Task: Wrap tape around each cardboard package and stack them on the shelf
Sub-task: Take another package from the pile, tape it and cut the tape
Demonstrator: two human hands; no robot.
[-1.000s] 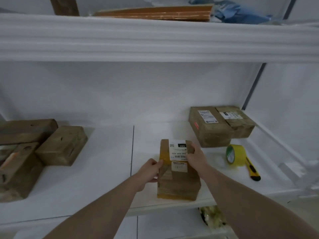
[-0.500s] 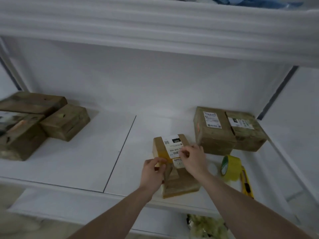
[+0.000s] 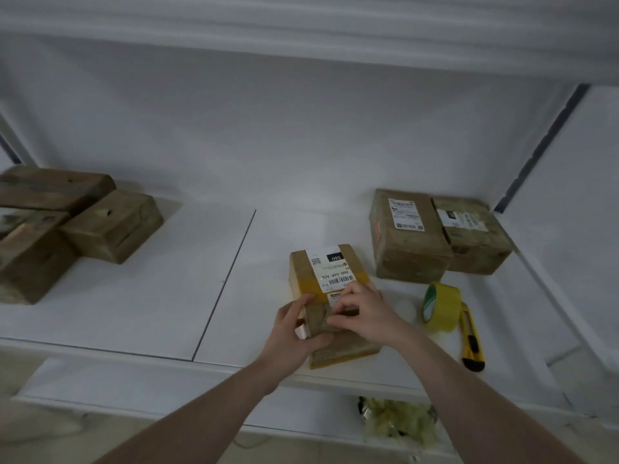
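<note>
A brown cardboard package (image 3: 330, 272) with a white label and a band of yellow tape lies near the front of the white shelf (image 3: 134, 296). My left hand (image 3: 294, 329) grips its left side, thumb on top. My right hand (image 3: 361, 309) rests on top of the package with fingertips pressing near the label's lower edge. A roll of yellow tape (image 3: 440, 306) stands on edge just right of the package, and a yellow utility knife (image 3: 470, 339) lies beside it.
Two labelled cardboard packages (image 3: 408, 236) (image 3: 472, 236) sit side by side at the back right. Several brown packages (image 3: 114, 226) are piled at the left. An upper shelf overhangs. A crumpled yellowish bag (image 3: 398, 423) lies on the lower level.
The view tilted down and the package now lies flatter on the shelf. My right hand slid from the label's right edge down onto the package top; my left hand took a fuller grip.
</note>
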